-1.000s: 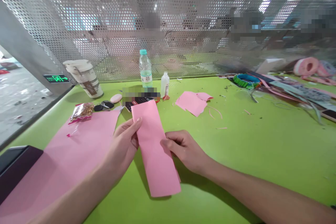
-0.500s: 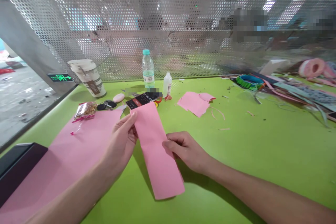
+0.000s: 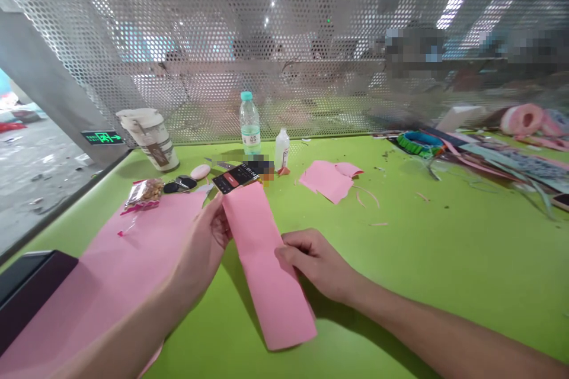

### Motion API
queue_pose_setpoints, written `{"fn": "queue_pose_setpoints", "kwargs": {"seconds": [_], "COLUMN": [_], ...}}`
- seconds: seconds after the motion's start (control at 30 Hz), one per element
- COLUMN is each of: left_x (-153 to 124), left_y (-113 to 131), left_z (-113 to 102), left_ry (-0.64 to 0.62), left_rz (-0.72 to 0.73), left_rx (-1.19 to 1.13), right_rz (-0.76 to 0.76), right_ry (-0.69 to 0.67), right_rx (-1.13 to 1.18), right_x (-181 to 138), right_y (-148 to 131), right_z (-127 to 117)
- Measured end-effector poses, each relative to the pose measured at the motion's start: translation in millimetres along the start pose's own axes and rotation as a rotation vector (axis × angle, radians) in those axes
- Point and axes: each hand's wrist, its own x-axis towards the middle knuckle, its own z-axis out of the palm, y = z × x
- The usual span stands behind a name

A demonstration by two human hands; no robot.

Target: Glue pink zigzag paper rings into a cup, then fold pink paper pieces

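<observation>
A long pink paper strip (image 3: 262,260) lies slanted on the green table (image 3: 422,249), its far end near a phone (image 3: 235,177). My left hand (image 3: 202,246) grips the strip's left edge near the far end, thumb on top. My right hand (image 3: 315,260) pinches the strip's right edge about halfway along, fingers curled. A large pink sheet (image 3: 111,272) lies flat to the left, under my left forearm.
Along the back stand a paper cup (image 3: 149,138), a water bottle (image 3: 250,123) and a small white bottle (image 3: 281,150). A snack bag (image 3: 143,194), keys and a pink eraser lie left of the phone. Pink scraps (image 3: 329,179) sit mid-table; craft clutter (image 3: 489,151) far right; a dark case (image 3: 26,290) near left. A perforated metal screen backs the table.
The strip has slid slightly away and lies lower on the table. My left hand has shifted its grip up toward the far corner. The right hand stays at the middle edge.
</observation>
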Motion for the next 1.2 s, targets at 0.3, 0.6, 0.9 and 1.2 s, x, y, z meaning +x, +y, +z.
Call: {"fn": "queue_pose_setpoints", "kwargs": {"seconds": [0.3,0.6,0.9,1.2], "left_x": [1,-6,-8,-12], "left_y": [-7,-5,-6,-5], "left_z": [-9,-13,-12,-8], "left_ry": [-0.255,-0.444,-0.593,-0.615], "left_rz": [-0.242,-0.288,-0.333,-0.326], "left_rx": [0.390,0.513,0.592,0.655], "right_rz": [-0.055,-0.047,-0.031,-0.040], "right_ry": [0.140,0.216,0.253,0.338], "right_rx": [0.025,0.067,0.121,0.146], "right_x": [3,5,7,9], "right_y": [-1,1,6,3], "right_z": [-9,-11,-12,-15]}}
